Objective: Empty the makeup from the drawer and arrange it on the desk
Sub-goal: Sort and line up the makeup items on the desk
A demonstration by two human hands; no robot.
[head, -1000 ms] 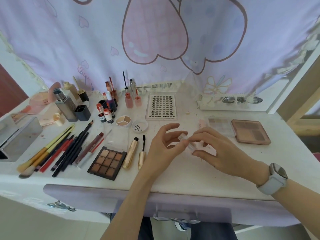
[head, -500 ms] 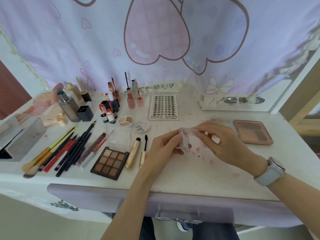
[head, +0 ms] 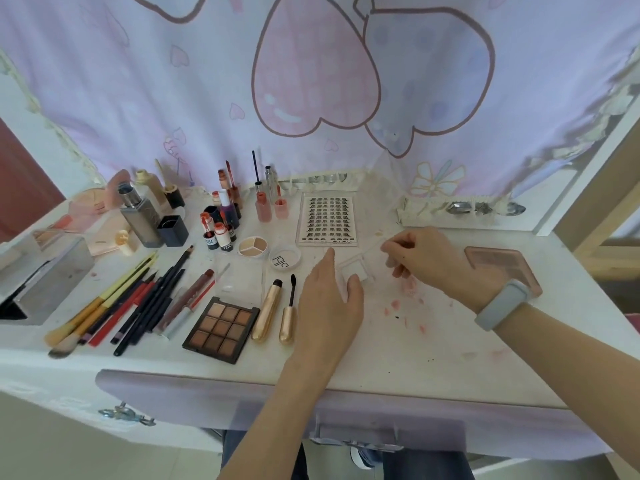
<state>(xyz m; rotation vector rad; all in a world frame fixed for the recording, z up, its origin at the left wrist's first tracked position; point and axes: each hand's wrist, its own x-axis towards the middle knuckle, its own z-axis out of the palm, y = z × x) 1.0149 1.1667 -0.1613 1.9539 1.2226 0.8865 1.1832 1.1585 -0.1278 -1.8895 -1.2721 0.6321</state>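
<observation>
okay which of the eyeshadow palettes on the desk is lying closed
The pink palette at the right, partly behind the right wrist, is closed: only its plain lid shows. The dark nine-pan palette near the front edge lies open, brown shades exposed.

White desk (head: pixel 398 348), pink smudges near middle. Left edge: silver box (head: pixel 45 275). Front left: row of brushes and pencils (head: pixel 131 299), brown eyeshadow palette (head: pixel 221 329), two gold tubes (head: pixel 275 313). Back: bottles (head: pixel 221 216), lash tray (head: pixel 327 220). Right edge: pink palette (head: pixel 498 268). Middle: small clear case (head: pixel 353 268).
</observation>
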